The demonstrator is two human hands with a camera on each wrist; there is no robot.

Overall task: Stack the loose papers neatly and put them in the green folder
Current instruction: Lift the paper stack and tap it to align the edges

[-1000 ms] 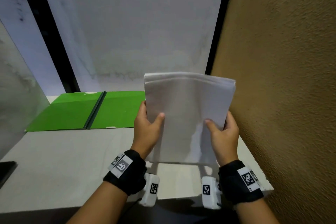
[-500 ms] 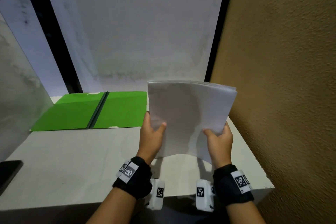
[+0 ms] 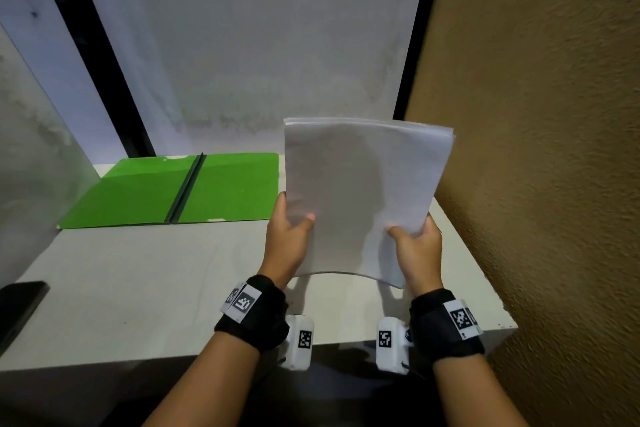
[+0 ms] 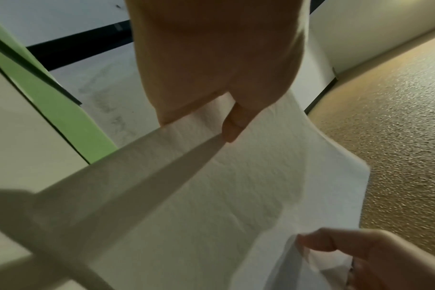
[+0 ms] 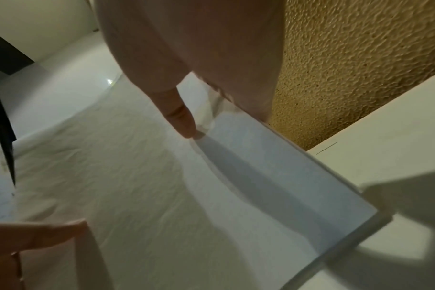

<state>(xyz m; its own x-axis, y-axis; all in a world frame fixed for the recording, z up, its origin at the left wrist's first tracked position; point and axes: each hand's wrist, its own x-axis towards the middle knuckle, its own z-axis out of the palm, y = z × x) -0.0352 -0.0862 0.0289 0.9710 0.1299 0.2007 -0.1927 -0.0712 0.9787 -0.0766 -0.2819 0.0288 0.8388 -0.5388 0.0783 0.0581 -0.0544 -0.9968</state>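
Both hands hold a stack of white papers (image 3: 363, 191) upright over the right part of the table. My left hand (image 3: 291, 229) grips its left edge, thumb on the near face. On the right edge my right hand (image 3: 415, 239) does the same. The stack's bottom edge bows up just above the tabletop. The wrist views show the papers (image 4: 236, 186) (image 5: 137, 186) with a thumb pressed on them. The green folder (image 3: 145, 194) lies open and flat at the back left, its dark spine in the middle; its strip (image 4: 62, 109) appears in the left wrist view.
A white table (image 3: 138, 288) carries everything. A textured tan wall (image 3: 536, 149) rises close on the right. A white panel (image 3: 259, 45) stands behind, and a glass-like panel on the left. A dark flat object (image 3: 17, 308) lies at the table's near left edge.
The stack has come down and slightly away from me, and its bottom edge now bows near the tabletop. Both hands keep their grip.
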